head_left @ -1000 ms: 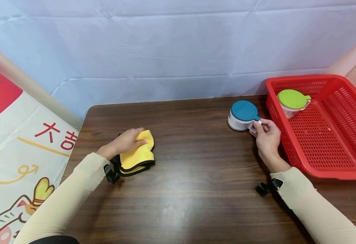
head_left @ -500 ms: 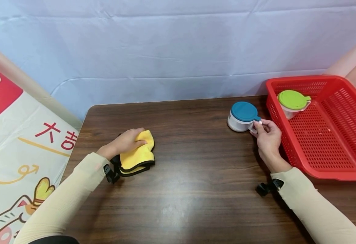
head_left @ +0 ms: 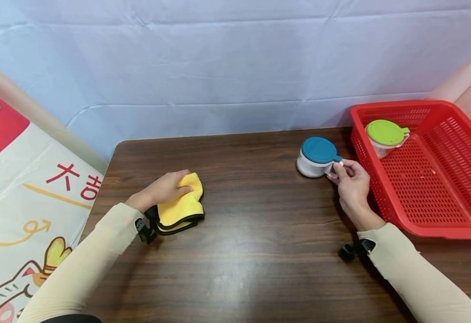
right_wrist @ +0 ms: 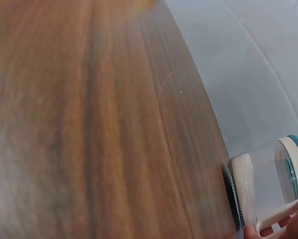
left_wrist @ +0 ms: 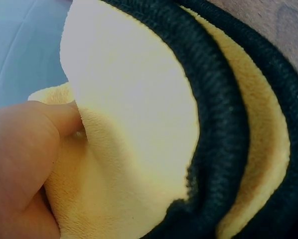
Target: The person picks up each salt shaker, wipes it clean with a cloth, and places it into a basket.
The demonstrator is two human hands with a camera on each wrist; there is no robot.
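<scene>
My left hand [head_left: 164,190] grips a folded yellow cloth [head_left: 180,210] with black edging, on the left of the table. In the left wrist view the thumb presses into the fold of the cloth [left_wrist: 134,74]; the other fingertips are mostly hidden. At the right, my right hand [head_left: 354,184] pinches the white handle of a seasoning jar [head_left: 312,168] with a blue lid [head_left: 319,150]. The right wrist view shows the see-through wall of the jar [right_wrist: 266,174] and fingers at its handle. The jar is upright; whether its base touches the table I cannot tell.
A red plastic basket [head_left: 405,213] stands just right of my right hand. Inside its back left corner is a similar jar with a green lid [head_left: 385,132]. The brown wooden table [head_left: 235,251] ends at a pale blue cloth backdrop [head_left: 219,67].
The blue-lidded jar and my right hand have shifted slightly left and toward me. My left hand still grips the cloth in the same place.
</scene>
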